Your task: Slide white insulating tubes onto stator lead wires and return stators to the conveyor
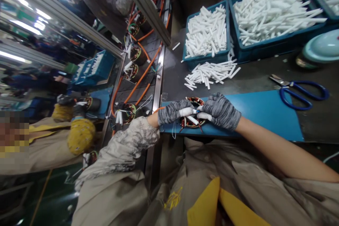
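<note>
Both of my hands wear grey knitted gloves with white fingertips and meet over a motor stator [195, 101] with reddish-brown windings. My left hand [175, 111] comes in from the left, its thumb and fingers pinched at a small blue wire [197, 111]. From the other side my right hand [221, 112] has its fingertips closed on the same spot. Just below the fingertips a white sleeve tube [192, 119] lies across the stator. Dark red leads stick out at the stator's near edge. The exact grip is partly hidden by the fingers.
A pile of white tubes [212, 73] lies beyond the blue mat [265, 111], before blue bins [205, 60] [278, 39] of tubes. Blue-handled scissors [302, 93] and a lidded container [321, 49] are right. Leftward, a conveyor [143, 107] carries stators; co-workers stand beyond.
</note>
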Tool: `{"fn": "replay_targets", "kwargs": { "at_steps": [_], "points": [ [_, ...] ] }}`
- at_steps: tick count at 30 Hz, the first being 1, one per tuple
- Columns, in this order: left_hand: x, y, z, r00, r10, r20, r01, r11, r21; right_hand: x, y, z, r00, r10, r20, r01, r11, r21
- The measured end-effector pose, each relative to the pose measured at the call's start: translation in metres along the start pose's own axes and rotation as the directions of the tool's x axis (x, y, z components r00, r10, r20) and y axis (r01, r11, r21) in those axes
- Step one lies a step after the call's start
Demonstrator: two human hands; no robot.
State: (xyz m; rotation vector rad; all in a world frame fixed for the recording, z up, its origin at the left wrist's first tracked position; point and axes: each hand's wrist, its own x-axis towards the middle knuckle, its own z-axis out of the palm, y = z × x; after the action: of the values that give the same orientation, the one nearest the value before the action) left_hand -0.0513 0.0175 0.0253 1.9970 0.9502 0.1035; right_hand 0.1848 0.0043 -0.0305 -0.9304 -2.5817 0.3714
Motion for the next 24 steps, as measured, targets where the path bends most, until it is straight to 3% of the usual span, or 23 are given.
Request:
{"fn": "replay_targets", "kwargs": {
  "at_steps": [3, 6, 8, 10, 12, 14, 19, 22, 24],
  "points": [
    [0.0, 0.014, 0.001, 0.999, -0.026, 0.019, 0.017, 0.93, 0.366, 0.012, -0.011, -0.014, 0.982, 0.071, 0.176, -0.067, 0.997, -0.028],
    [0.003, 0.04, 0.003, 0.988, -0.153, 0.009, 0.102, 0.698, 0.708, 0.022, -0.017, -0.021, 0.946, 0.118, 0.302, -0.112, 0.993, -0.036],
    [0.008, 0.058, 0.004, 0.963, -0.271, 0.002, 0.165, 0.591, 0.789, 0.018, -0.012, -0.017, 0.96, 0.101, 0.261, -0.121, 0.991, 0.061],
    [0.014, 0.074, 0.005, 0.929, -0.371, -0.003, 0.218, 0.54, 0.813, 0.005, -0.002, -0.009, 0.99, 0.101, 0.101, -0.126, 0.954, 0.271],
    [0.023, 0.087, 0.004, 0.902, -0.432, 0.009, 0.246, 0.529, 0.812, -0.011, 0.011, 0.001, 0.982, 0.18, -0.052, -0.13, 0.855, 0.502],
    [0.034, 0.095, 0.005, 0.886, -0.462, 0.048, 0.241, 0.544, 0.803, -0.024, 0.019, 0.01, 0.964, 0.25, -0.089, -0.142, 0.769, 0.624],
    [0.062, 0.101, 0.019, 0.843, -0.524, 0.119, 0.228, 0.549, 0.804, -0.025, 0.016, 0.018, 0.967, 0.233, -0.103, -0.133, 0.807, 0.576],
    [0.063, 0.094, 0.024, 0.869, -0.488, 0.085, 0.231, 0.55, 0.803, -0.03, 0.012, 0.016, 0.961, 0.254, -0.108, -0.144, 0.796, 0.588],
    [0.053, 0.084, 0.019, 0.923, -0.374, 0.095, 0.155, 0.586, 0.795, -0.041, 0.013, 0.013, 0.953, 0.291, -0.085, -0.182, 0.773, 0.607]
  ]
}}
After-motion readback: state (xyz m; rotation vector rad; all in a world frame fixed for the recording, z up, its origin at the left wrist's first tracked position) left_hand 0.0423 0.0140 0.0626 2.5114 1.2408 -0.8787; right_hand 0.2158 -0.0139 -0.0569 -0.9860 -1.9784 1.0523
